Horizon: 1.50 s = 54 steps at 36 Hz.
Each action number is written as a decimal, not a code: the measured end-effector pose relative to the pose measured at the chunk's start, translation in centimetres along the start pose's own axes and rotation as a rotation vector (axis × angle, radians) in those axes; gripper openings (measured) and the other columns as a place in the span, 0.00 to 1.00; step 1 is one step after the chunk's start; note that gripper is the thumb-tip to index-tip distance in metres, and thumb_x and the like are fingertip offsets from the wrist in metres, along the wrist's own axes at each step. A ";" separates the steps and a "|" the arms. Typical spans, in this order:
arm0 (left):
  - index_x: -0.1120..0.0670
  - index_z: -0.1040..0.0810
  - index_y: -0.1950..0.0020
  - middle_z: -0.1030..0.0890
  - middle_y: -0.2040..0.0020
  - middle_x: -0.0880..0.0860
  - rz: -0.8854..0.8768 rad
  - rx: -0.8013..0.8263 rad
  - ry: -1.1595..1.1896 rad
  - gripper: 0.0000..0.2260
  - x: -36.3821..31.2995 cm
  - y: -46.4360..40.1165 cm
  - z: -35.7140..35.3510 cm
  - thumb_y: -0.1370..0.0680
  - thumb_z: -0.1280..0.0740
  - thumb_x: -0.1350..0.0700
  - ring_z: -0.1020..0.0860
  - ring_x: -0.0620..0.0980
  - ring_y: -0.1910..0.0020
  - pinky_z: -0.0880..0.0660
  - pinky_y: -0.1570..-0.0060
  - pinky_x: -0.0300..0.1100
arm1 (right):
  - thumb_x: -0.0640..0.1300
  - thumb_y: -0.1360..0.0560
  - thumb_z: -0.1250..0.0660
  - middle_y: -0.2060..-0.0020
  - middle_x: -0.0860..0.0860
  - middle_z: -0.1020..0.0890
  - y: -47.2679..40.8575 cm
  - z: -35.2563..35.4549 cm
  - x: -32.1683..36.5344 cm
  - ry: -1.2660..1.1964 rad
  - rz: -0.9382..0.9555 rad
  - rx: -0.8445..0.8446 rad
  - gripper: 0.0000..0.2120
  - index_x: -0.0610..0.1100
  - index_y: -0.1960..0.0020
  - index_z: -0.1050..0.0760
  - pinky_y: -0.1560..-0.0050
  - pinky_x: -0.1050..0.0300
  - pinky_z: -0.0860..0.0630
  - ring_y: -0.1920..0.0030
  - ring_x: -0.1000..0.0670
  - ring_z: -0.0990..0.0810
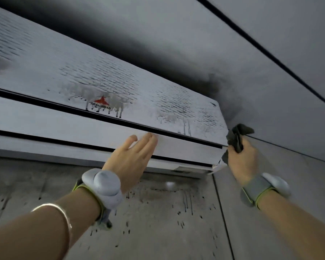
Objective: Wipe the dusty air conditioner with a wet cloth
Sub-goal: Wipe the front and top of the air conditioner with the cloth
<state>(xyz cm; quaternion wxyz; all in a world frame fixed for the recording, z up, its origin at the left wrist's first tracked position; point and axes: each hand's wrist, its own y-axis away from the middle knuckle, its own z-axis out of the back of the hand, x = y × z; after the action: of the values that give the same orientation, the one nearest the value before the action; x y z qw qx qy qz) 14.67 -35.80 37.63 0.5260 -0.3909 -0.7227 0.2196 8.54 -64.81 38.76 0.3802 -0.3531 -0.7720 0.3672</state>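
Note:
A white wall-mounted air conditioner [68, 76] spans the upper left, seen from below, with a red logo and grey drip streaks on its front panel. My left hand [131, 158] lies flat with straight fingers against the lower flap of the unit. My right hand [242, 160] grips a dark grey cloth [237, 136] bunched up at the unit's right end, touching its corner.
The grey wall [158, 212] below the unit carries dark drip marks and splashes. A dark soot-like stain [204, 76] spreads on the wall above and right of the unit. A side wall [289, 184] meets it at the right corner. The ceiling [270, 25] is close above.

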 end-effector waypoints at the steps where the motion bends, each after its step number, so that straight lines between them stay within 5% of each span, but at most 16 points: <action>1: 0.65 0.24 0.38 0.25 0.36 0.60 -0.008 -0.010 0.000 0.29 -0.1 -0.1 -0.5 0.35 0.26 0.52 0.29 0.58 0.36 0.38 0.44 0.51 | 0.37 0.26 0.37 0.49 0.37 0.20 -0.5 0.1 -0.8 0.015 -0.010 0.001 0.17 0.40 0.38 0.26 0.47 0.42 0.25 0.46 0.34 0.25; 8: 0.67 0.26 0.37 0.24 0.38 0.63 -0.086 -0.166 -0.039 0.21 0.7 -1.1 -3.8 0.23 0.45 0.56 0.26 0.60 0.40 0.36 0.47 0.51 | 0.35 0.25 0.40 0.44 0.40 0.21 -4.0 -0.5 -3.6 0.049 0.034 0.084 0.21 0.46 0.33 0.29 0.43 0.45 0.26 0.43 0.37 0.25; 12: 0.65 0.23 0.39 0.21 0.40 0.61 -0.136 -0.298 -0.019 0.18 1.4 -1.5 -4.4 0.22 0.41 0.56 0.21 0.59 0.43 0.33 0.46 0.50 | 0.32 0.25 0.41 0.45 0.41 0.21 -5.4 -1.3 -3.4 0.084 0.117 0.162 0.22 0.45 0.33 0.29 0.50 0.59 0.31 0.45 0.40 0.23; 21: 0.64 0.23 0.38 0.22 0.39 0.59 -0.183 -0.435 0.021 0.18 2.0 -1.7 -5.8 0.23 0.36 0.53 0.20 0.57 0.43 0.31 0.44 0.49 | 0.31 0.26 0.43 0.55 0.46 0.23 -6.8 -2.3 -4.9 0.171 0.207 0.260 0.23 0.47 0.34 0.28 0.55 0.60 0.34 0.48 0.39 0.22; 27: 0.63 0.23 0.37 0.21 0.39 0.57 -0.226 -0.464 0.045 0.19 2.8 -2.0 -6.4 0.23 0.33 0.53 0.21 0.56 0.42 0.29 0.44 0.49 | 0.32 0.24 0.41 0.44 0.42 0.21 -4.8 -1.0 -5.4 0.239 0.355 0.296 0.22 0.44 0.32 0.30 0.53 0.64 0.38 0.44 0.41 0.24; 34: 0.63 0.23 0.38 0.21 0.40 0.57 -0.257 -0.495 0.074 0.19 3.3 -2.2 -6.4 0.23 0.34 0.51 0.20 0.55 0.44 0.28 0.44 0.49 | 0.29 0.24 0.45 0.35 0.40 0.28 -9.5 -2.5 -3.9 0.217 0.266 0.376 0.20 0.38 0.32 0.32 0.48 0.64 0.37 0.36 0.41 0.30; 39: 0.62 0.22 0.39 0.20 0.40 0.56 -0.268 -0.481 0.080 0.19 3.4 -2.3 -6.1 0.23 0.33 0.51 0.20 0.55 0.44 0.29 0.42 0.48 | 0.28 0.24 0.46 0.36 0.49 0.28 -7.7 -2.3 -4.5 0.128 0.308 0.340 0.25 0.44 0.30 0.34 0.47 0.74 0.43 0.36 0.50 0.32; 46: 0.62 0.22 0.38 0.20 0.40 0.56 -0.285 -0.493 0.075 0.19 3.6 -2.5 -6.2 0.23 0.35 0.51 0.19 0.54 0.45 0.29 0.42 0.48 | 0.28 0.26 0.40 0.32 0.49 0.30 -5.0 -1.0 -8.0 0.192 0.528 0.340 0.27 0.46 0.30 0.33 0.32 0.57 0.41 0.32 0.47 0.32; 54: 0.61 0.23 0.37 0.21 0.38 0.55 -0.266 -0.480 0.083 0.20 3.7 -2.3 -6.8 0.23 0.35 0.50 0.20 0.54 0.43 0.29 0.42 0.48 | 0.26 0.27 0.45 0.35 0.46 0.27 -9.1 -2.9 -4.6 0.190 0.428 0.353 0.27 0.44 0.32 0.31 0.46 0.67 0.39 0.36 0.45 0.29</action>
<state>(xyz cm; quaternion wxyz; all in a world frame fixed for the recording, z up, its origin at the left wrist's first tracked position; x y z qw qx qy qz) 19.71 -34.86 43.80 0.4717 -0.4144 -0.7770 -0.0449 10.72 -72.16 46.16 0.4203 -0.4691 -0.5653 0.5327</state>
